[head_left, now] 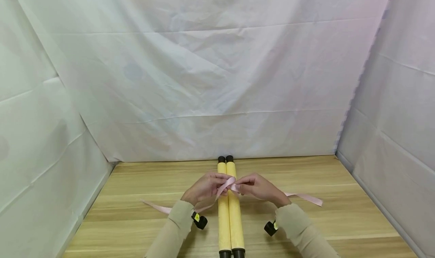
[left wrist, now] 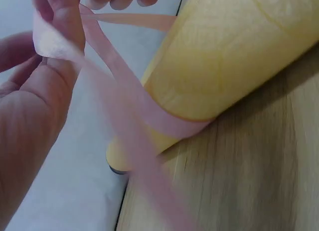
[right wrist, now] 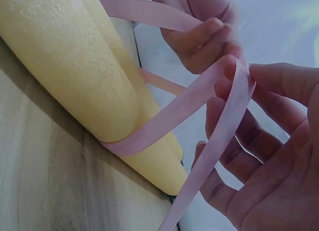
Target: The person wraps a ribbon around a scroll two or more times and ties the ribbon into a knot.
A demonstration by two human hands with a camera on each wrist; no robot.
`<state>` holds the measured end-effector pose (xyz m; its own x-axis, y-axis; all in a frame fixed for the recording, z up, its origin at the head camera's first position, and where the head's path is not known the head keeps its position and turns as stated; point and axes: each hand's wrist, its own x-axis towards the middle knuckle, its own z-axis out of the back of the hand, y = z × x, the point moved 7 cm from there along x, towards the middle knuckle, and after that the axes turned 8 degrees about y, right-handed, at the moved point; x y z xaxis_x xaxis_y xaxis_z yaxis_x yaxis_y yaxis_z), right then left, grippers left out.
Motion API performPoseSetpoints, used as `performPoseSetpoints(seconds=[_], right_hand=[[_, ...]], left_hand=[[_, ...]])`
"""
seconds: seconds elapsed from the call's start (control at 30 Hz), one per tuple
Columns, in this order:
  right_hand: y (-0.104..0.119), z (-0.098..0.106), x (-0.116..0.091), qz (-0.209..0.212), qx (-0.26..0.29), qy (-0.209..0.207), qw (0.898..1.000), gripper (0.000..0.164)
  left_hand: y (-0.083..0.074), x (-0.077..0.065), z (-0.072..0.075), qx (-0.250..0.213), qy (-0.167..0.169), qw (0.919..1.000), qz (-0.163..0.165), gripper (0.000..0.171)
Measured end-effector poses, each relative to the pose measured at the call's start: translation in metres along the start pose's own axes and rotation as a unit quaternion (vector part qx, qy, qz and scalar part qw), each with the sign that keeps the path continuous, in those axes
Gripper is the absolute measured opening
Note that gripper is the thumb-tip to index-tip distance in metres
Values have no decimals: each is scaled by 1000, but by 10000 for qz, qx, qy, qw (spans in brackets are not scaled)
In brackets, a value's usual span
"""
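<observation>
Two long yellow scrolls with dark end knobs, a left one (head_left: 223,220) and a right one (head_left: 236,220), lie side by side on the table. A pink ribbon (right wrist: 172,111) passes around them, and its strands rise to both hands just above. My left hand (head_left: 208,186) pinches the ribbon near its fingertips, with a strand looped over the fingers in the left wrist view. From the other side, my right hand (head_left: 259,188) pinches a folded part of the ribbon between thumb and fingers. The fingertips of both hands nearly meet. Whether a knot lies between them is hidden.
The wooden table (head_left: 136,186) carries the scrolls, whose far knobs reach close to the white back curtain (head_left: 210,80). Loose ribbon tails spread left and right. White sheets hang on both sides. A small black camera sits at each wrist.
</observation>
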<state>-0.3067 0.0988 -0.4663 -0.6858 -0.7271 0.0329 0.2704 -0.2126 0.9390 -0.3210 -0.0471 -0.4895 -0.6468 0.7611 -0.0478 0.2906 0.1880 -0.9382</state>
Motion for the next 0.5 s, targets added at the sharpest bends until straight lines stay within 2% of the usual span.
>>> performPoseSetpoints(seconds=[0.23,0.4,0.5], right_hand=[[2,0,-2,-71,-53,-14,10000,29],[5,0,-4,-32,-187,-9,9998,30],[5,1,-4,-22,-275,-66,9996,28]], left_hand=[[4,-6,-3,409,266,9984,280,36],[6,-8,-3,771,313,9961,285,38],[5,-9,-6,1178,246,9925,194,42]])
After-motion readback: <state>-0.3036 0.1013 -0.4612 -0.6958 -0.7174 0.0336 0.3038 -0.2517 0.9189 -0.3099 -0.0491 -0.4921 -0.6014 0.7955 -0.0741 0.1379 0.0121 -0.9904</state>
